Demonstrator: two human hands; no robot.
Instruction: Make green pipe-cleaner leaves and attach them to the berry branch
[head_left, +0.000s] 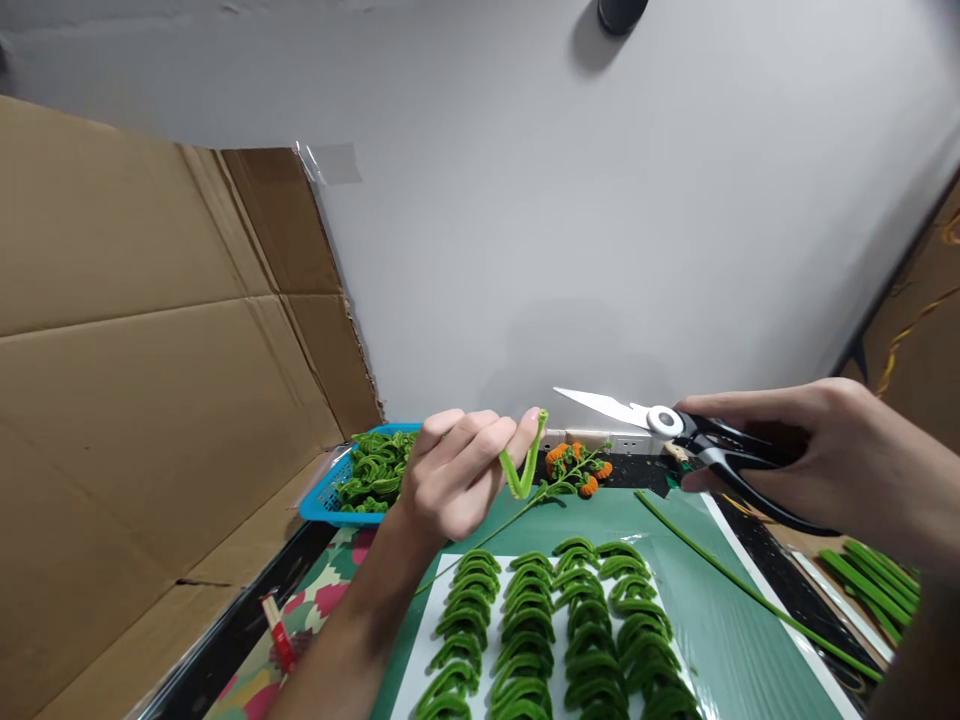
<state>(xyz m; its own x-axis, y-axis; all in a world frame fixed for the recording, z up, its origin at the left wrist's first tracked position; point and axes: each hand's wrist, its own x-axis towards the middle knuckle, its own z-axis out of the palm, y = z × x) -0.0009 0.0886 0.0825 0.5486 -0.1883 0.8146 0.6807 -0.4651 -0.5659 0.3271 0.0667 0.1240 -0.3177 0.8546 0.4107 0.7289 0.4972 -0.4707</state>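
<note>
My left hand (465, 470) pinches a green pipe cleaner (523, 482) bent into a V, its fold pointing down. In my right hand (817, 450) is a pair of scissors (664, 422) with black handles and a white pivot. The blades look closed, and their tip points left, a short way above and right of the pipe cleaner without touching it. Below, on a white sheet (416, 650), curved green pipe cleaner pieces (529, 620) lie in several rows. Behind my left hand stands a blue basket (319, 500) filled with curled green pieces (375, 470).
An orange-flowered pipe cleaner stem (577, 465) lies at the back of the green mat (735, 610). One long green stem (750, 590) crosses the mat's right side. Green strips (874, 580) lie far right. Cardboard (135, 400) walls the left; a red-wrapped stick (279, 635) lies near my left forearm.
</note>
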